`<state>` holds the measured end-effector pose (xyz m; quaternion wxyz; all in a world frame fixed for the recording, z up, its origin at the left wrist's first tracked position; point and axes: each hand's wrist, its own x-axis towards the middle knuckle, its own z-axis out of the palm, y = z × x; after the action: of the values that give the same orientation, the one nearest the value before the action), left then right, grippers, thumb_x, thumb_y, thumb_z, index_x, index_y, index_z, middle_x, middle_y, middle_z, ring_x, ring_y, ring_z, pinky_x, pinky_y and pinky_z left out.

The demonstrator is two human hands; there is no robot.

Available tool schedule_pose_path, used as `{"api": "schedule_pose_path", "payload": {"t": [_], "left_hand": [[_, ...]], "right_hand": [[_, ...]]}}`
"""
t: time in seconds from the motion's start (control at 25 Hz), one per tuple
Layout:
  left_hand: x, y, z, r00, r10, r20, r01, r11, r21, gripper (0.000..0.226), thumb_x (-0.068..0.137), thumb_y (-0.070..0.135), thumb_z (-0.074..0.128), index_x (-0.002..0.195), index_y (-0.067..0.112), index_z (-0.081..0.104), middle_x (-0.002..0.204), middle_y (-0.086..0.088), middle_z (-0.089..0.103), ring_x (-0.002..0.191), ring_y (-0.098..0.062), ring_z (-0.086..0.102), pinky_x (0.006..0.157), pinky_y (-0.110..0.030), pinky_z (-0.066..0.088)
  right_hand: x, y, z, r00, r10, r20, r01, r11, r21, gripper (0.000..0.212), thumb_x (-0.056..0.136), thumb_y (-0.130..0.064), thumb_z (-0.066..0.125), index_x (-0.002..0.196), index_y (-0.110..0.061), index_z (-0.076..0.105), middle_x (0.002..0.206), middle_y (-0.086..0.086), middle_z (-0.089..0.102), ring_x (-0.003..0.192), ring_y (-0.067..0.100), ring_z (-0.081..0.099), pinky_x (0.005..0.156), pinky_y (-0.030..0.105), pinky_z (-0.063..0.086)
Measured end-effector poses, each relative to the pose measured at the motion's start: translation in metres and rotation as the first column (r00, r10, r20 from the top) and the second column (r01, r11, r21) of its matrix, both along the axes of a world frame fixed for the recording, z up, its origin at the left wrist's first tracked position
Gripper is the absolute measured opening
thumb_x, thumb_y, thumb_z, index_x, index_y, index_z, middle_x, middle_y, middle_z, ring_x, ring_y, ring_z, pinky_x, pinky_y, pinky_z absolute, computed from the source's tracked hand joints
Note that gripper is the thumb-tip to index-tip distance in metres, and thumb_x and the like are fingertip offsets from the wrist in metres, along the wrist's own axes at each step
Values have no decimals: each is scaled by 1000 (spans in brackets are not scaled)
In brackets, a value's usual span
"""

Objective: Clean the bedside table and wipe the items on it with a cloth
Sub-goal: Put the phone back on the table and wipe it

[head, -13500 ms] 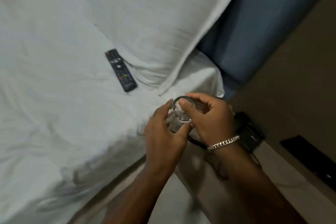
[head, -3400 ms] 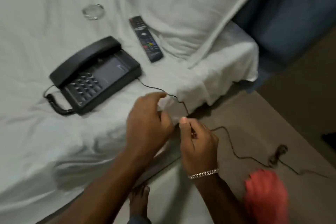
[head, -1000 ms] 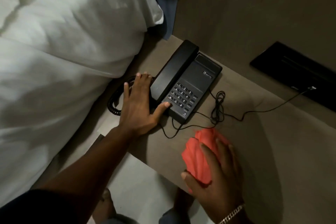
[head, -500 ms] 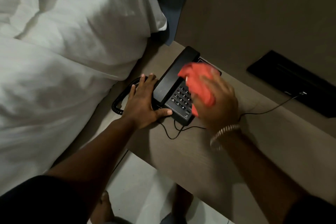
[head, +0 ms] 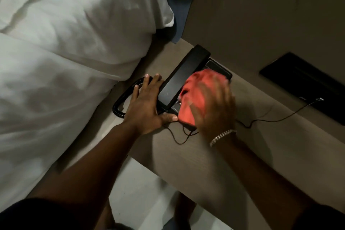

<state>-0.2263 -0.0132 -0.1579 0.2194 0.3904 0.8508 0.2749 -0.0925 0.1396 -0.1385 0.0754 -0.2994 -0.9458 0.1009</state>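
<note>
- A person's left hand (head: 147, 107) lies flat, fingers spread, against a black telephone (head: 188, 78) on the bedside surface (head: 270, 147).
- The right hand (head: 214, 108), blurred, grips a red cloth (head: 192, 97) over the keypad.

White pillow (head: 89, 24) on white bedding (head: 37, 108); black wall panel (head: 302, 84); pale floor (head: 141, 198).

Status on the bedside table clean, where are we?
Done: cannot confirm anything finished. In hand: the right hand presses the red cloth over the phone keypad, while the left hand lies flat, bracing the phone's base. Left: the handset, the coiled cord and the bare bedside table top look unwiped.
</note>
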Motion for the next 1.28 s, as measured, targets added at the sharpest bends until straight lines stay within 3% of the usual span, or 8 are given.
{"api": "schedule_pose_path", "payload": {"t": [0.12,0.32,0.56,0.72,0.96,1.04,1.16,1.28], "left_hand": [[-1,2,4,1000,4,-8,-5,1000,-9,117,63,73,63,153,20,11,164,3,3,148,-14,-15,121,-48,-3],[1,2,4,1000,21,-6,-21,1000,10,115,64,72,58,153,19,9,164,3,2,148,-13,-16,121,-49,-3],[-1,0,1,1000,10,7,-10,1000,7,115,65,71,64,153,21,9,164,2,4,147,-14,-16,121,-47,-6],[-1,2,2,1000,15,9,-15,1000,11,115,65,71,64,153,22,8,164,3,2,146,-10,-19,120,-44,-8],[-1,0,5,1000,-12,-22,11,1000,-14,105,70,70,57,152,26,10,164,0,3,145,-13,-21,121,-48,-5],[-1,-1,9,999,27,28,-26,999,-30,113,67,66,66,153,22,7,164,3,2,146,-11,-18,121,-44,-7],[1,0,13,999,39,35,-37,998,-56,118,65,64,70,153,20,6,164,2,1,146,-11,-17,121,-44,-7],[-1,1,19,998,39,42,-36,996,-81,116,67,59,72,153,18,6,164,0,0,148,-15,-15,121,-44,-7]], "right_hand": [[-14,-1,3,991,-132,-39,128,988,-91,60,81,-49,49,135,-22,46,155,15,30,144,41,18,112,62,27],[22,-46,13,986,151,-63,-160,973,-167,55,70,-31,46,123,-20,56,147,11,44,138,33,30,109,53,35],[-49,19,32,970,-55,-236,-4,970,-241,57,79,-27,57,134,-26,49,151,14,37,133,35,38,102,48,40],[-76,11,29,988,-85,-127,61,981,-183,62,81,-50,53,140,-35,41,158,13,22,142,36,24,108,56,36],[-36,-29,27,973,230,28,-225,968,-107,65,73,-41,46,137,-34,40,157,13,25,142,37,23,109,55,36],[-63,-2,29,993,115,25,-115,993,-25,59,80,-41,47,138,-32,39,155,17,27,140,39,27,109,56,35],[-102,32,40,996,-84,23,87,985,-150,56,86,-40,57,139,-28,41,155,20,25,140,41,25,111,56,32],[-97,15,44,997,-63,37,68,987,-147,59,86,-39,59,141,-30,40,157,19,21,142,42,22,113,52,27]]}}
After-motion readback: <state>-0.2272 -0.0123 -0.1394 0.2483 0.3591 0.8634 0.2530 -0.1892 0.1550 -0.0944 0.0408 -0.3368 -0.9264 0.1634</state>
